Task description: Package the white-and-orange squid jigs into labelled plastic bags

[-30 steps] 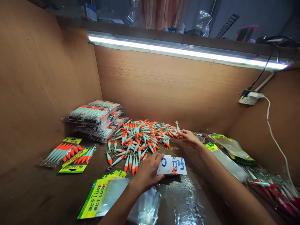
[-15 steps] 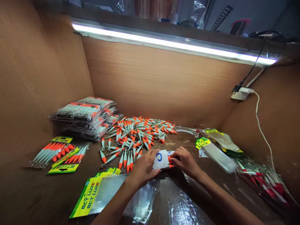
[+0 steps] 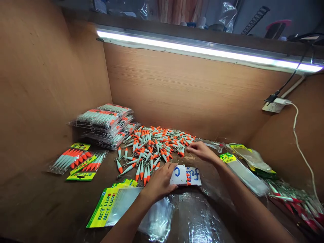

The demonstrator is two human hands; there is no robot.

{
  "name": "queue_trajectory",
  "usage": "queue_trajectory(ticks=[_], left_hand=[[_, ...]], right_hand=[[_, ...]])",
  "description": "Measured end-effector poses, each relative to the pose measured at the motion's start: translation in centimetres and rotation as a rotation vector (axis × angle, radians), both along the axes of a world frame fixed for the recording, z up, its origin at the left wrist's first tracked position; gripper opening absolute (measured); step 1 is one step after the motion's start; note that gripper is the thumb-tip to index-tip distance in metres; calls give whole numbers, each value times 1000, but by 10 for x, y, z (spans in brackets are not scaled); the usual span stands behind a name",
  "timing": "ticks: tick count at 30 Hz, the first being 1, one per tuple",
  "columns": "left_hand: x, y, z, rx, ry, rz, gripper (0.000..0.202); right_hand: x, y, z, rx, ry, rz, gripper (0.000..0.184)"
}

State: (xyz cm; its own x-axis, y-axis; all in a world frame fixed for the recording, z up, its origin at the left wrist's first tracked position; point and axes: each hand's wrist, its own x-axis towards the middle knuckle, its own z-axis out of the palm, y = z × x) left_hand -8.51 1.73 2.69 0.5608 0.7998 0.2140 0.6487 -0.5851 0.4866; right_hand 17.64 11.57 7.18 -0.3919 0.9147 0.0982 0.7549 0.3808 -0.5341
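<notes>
My left hand (image 3: 162,180) is closed on the left end of a folded white card (image 3: 180,178) with blue handwriting. Orange tips of fishing lures (image 3: 188,179) stick out from under its fold, over the card's right part. My right hand (image 3: 201,151) is at the right edge of a loose pile of white-and-orange lures (image 3: 152,143). Its fingers are bent together, and whether they hold anything cannot be made out. One lure (image 3: 182,153) lies just left of those fingertips. Below my left forearm are clear plastic bags (image 3: 154,216) with yellow BCT LURE headers (image 3: 107,206).
Stacked packs of lures (image 3: 103,125) stand at the back left, with filled yellow-header packets (image 3: 81,162) in front. More clear bags (image 3: 244,173) and red-and-white lures (image 3: 296,202) lie at right. A white cable (image 3: 296,125) hangs from the socket (image 3: 274,106).
My right hand has left the card and moved up to the lure pile's edge, exposing the card's right end. My left hand still holds the card. The view has shifted slightly.
</notes>
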Motion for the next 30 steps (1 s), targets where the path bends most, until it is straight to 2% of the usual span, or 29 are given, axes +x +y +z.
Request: queue_trajectory(ticks=[3, 4, 6, 10, 14, 17, 21, 23, 26, 30], left_hand=[[1, 0, -2, 7, 22, 0, 74], [1, -1, -3, 12, 29, -1, 74], [1, -1, -4, 22, 37, -5, 74], [0, 0, -4, 26, 40, -1, 77], [-1, -1, -1, 8, 48, -20, 79], [-1, -2, 0, -2, 46, -26, 76], [-2, 1, -6, 16, -15, -4, 78], [-3, 5, -10, 17, -41, 6, 84], [-3, 10, -16, 0, -36, 8, 91], [-2, 13, -21, -2, -25, -3, 89]], right_hand=[[-26, 46, 4, 17, -60, -186, 36], [-36, 59, 3, 6, -80, -235, 30], [-53, 76, 0, -14, -112, -314, 30], [-70, 89, -5, -54, -125, -383, 33], [-57, 87, -3, -86, -44, -358, 33], [-30, 73, 4, -118, 82, -297, 34], [14, 29, 10, -150, 304, -215, 45], [32, 0, 9, -153, 408, -203, 51], [48, -37, 2, -161, 516, -200, 49], [61, -60, -5, -78, 642, -274, 47]])
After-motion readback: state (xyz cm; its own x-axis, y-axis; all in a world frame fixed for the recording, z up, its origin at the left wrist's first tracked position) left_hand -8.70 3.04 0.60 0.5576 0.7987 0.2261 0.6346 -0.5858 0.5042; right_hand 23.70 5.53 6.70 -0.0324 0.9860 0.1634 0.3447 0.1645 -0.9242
